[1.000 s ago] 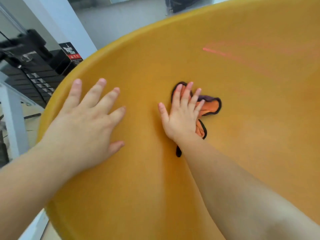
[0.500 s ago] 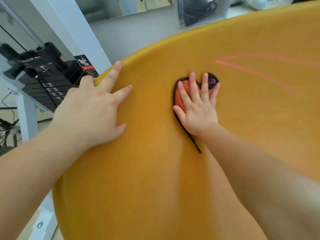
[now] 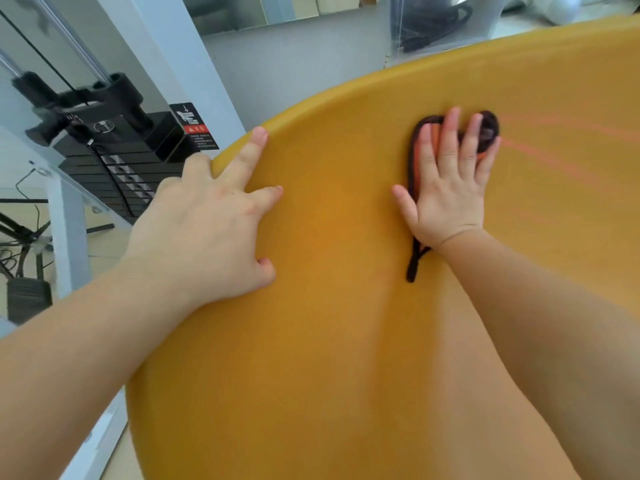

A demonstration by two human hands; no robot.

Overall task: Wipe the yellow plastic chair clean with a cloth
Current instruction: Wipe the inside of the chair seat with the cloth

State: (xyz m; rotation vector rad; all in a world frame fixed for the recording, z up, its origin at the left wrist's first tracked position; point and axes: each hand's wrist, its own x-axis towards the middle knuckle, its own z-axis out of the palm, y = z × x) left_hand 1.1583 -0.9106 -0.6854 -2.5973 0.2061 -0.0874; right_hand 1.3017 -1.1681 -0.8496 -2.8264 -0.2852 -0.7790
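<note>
The yellow plastic chair (image 3: 346, 341) fills most of the view as a broad curved surface. My right hand (image 3: 448, 188) lies flat with straight fingers on an orange cloth with a dark border (image 3: 417, 157), pressing it against the chair's upper part. A dark strip of the cloth trails below my wrist. My left hand (image 3: 204, 226) rests on the chair near its left rim, its outer fingers reaching over the edge, index finger and thumb lying on the yellow surface. Faint pink streaks (image 3: 554, 157) run across the chair to the right of the cloth.
Left of the chair stands a white metal frame (image 3: 194, 64) with a black weight stack (image 3: 114, 161) and cables. A clear plastic box with dark cords (image 3: 440, 22) sits behind the chair's top edge. Pale floor shows at the lower left.
My right hand has pushed the cloth up and to the right toward the pink streaks. My left hand has slid from the flat surface to the chair's left rim.
</note>
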